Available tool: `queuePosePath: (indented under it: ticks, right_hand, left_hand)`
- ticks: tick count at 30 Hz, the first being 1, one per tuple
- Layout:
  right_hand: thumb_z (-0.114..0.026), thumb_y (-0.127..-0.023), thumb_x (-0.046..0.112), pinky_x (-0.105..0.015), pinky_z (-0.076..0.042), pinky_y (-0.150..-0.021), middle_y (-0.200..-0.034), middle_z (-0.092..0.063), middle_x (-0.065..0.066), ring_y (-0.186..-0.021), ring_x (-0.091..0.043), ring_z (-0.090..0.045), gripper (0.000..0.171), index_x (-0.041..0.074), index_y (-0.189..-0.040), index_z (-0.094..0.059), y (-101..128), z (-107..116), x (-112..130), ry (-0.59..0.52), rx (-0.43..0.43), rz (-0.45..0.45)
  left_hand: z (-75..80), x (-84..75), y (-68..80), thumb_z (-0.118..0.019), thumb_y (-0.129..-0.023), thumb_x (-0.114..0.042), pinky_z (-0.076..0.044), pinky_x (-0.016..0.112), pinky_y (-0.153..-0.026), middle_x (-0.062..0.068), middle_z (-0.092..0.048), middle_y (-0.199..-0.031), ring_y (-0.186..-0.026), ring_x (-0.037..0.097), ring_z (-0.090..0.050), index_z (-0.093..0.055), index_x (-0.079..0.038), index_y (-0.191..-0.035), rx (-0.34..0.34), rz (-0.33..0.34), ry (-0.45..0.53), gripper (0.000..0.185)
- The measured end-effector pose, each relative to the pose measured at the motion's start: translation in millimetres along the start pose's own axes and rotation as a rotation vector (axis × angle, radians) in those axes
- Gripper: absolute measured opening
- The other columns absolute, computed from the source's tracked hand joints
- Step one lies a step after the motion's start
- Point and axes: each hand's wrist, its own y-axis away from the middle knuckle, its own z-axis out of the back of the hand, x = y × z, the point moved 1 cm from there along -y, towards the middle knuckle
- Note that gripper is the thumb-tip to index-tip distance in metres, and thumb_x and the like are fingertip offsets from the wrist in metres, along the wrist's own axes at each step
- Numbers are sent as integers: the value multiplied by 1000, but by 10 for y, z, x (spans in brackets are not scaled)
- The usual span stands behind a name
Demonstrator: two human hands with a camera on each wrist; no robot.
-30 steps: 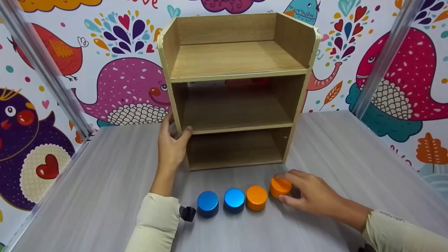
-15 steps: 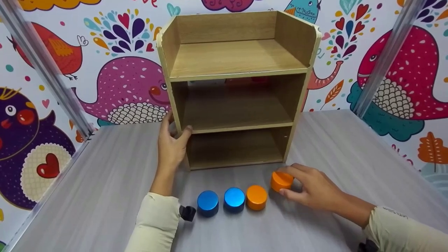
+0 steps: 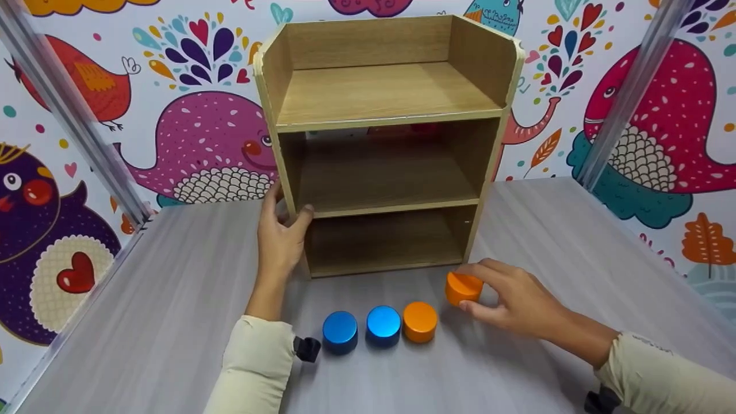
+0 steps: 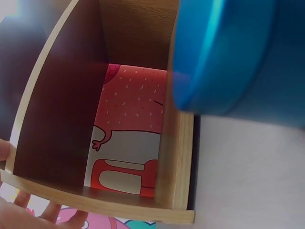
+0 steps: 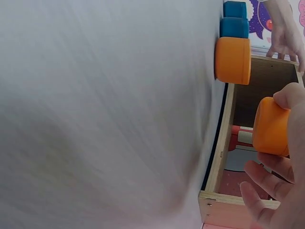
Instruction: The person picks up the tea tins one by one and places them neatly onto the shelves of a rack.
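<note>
Head feed, my notes: pale grey table (image 3: 195, 270), streaked surface. Printed white wall (image 3: 123, 46) behind its far edge, more printed panels along both side edges. Metal posts: one (image 3: 75, 118) by the table's far left corner, a second (image 3: 635, 92) by the far right. Prints I make out: dark purple bird (image 3: 34, 230) past the left edge; red bird (image 3: 112, 98) and spotted purple animal (image 3: 201, 132) above the far edge; crimson animal (image 3: 678, 115) and orange leaf (image 3: 707, 244) past the right.

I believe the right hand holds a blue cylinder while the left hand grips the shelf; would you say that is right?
Not quite: the cylinder's colour is wrong. The head view shows the right hand holding an orange cylinder, while the left hand grips the shelf, as you say.
</note>
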Motion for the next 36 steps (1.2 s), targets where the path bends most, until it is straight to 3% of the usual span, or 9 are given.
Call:
queuePosePath:
  ticks: [17, 25, 36]
  right_hand:
    - [-81, -85, 41, -29, -59, -80, -107, -68, 20, -92, 1, -61, 45, 35, -128, -67, -52, 86, 60, -50, -102, -13]
    - [-82, -84, 38, -28, -58, -77, -106, -68, 17, -90, 0, -60, 45, 33, -126, -69, -123, 145, 201, -37, -153, -17]
    - [-82, -84, 32, -27, -55, -70, -109, -71, 10, -92, -6, -62, 46, 28, -128, -70, -205, 273, 265, -40, -236, -5]
  left_hand:
    - [3, -3, 7, -69, -96, -24, -49, 53, -105, 6, -39, -157, -130, 34, -52, -33, -24, -159, -7, 1, -8, 72]
    - [-3, -21, -1, -69, -96, -23, -51, 52, -103, 7, -41, -156, -125, 33, -55, -34, -24, -159, -1, -10, 7, 72]
    - [6, -4, 1, -67, -97, -22, -48, 53, -107, 7, -38, -157, -133, 34, -51, -32, -21, -160, 12, -35, 18, 71]
